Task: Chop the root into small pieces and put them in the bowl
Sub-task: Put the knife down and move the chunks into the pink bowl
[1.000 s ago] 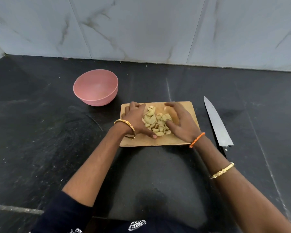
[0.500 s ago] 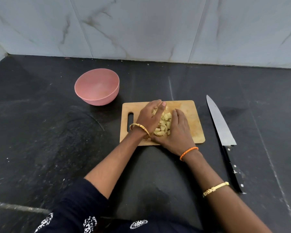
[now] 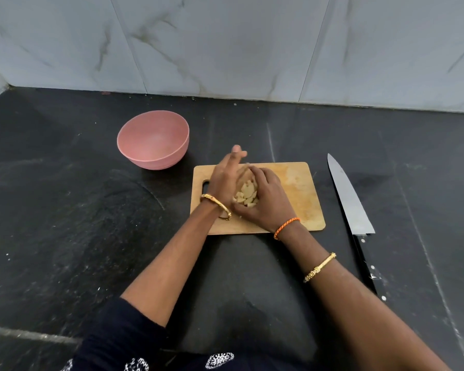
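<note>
Root pieces [image 3: 246,195]: I see a pale heap on the cutting board [image 3: 300,194], pressed between my two hands; the heap runs longer toward and away from me than side to side.
Left hand [image 3: 225,180]: stands on its edge against the left of the heap, fingers straight, pointing away toward the wall.
Right hand [image 3: 265,199]: cups the right side, fingers curved over the top of the pieces, thumb near the front.
Bowl [image 3: 153,140]: pink, on the counter [image 3: 65,210] beyond the board's left corner, no pieces inside.
Knife [image 3: 350,199]: flat on the counter right of the board, tip pointing away, handle toward me.
Change: half a second ago the heap lay wider; my hands have closed in and packed it tighter.
</note>
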A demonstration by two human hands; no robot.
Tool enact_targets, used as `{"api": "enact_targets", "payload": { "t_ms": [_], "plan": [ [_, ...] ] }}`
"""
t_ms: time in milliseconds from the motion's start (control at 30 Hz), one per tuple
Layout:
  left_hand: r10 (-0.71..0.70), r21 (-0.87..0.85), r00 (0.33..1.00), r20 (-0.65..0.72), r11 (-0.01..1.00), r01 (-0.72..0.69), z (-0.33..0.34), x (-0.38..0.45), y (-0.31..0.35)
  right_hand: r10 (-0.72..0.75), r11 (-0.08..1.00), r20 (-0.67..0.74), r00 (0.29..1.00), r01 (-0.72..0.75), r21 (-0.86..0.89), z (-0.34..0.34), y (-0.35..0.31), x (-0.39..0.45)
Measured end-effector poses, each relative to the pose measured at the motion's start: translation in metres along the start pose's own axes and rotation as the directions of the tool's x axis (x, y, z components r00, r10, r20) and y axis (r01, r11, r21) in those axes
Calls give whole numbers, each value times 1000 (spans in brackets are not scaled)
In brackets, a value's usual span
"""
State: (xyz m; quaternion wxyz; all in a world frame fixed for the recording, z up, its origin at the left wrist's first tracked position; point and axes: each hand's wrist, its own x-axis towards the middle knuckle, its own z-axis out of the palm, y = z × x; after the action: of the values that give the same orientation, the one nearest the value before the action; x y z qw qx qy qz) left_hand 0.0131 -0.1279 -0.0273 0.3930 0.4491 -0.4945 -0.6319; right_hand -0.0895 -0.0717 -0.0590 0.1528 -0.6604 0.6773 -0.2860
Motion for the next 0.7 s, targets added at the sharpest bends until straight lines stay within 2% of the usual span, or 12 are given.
{"api": "enact_targets", "payload": {
  "t_ms": [167,267,367,467,567,700],
  "plan": [
    [31,-81,971,-238,995,-52,-14,-8,-2,-53,999,-6,999,53,-12,0,-1,0],
    [29,-127,945,-327,989,-74,-11,-19,-19,-27,992,-16,1000,29,121,-4,0,0],
    [54,-129,946,-319,987,-100,-4,-26,-32,59,970,-73,996,-40,240,-16,10,-4],
    [80,-106,947,-312,987,-118,3,-29,-37,78,983,49,996,-85,164,-25,21,-10],
    [84,-63,970,-228,993,-100,12,-29,-38,10,998,125,992,-18,64,-21,22,-15],
    [75,-13,986,-147,997,-77,16,-27,-30,-66,997,145,987,59,52,-13,16,-9]
  ]
}}
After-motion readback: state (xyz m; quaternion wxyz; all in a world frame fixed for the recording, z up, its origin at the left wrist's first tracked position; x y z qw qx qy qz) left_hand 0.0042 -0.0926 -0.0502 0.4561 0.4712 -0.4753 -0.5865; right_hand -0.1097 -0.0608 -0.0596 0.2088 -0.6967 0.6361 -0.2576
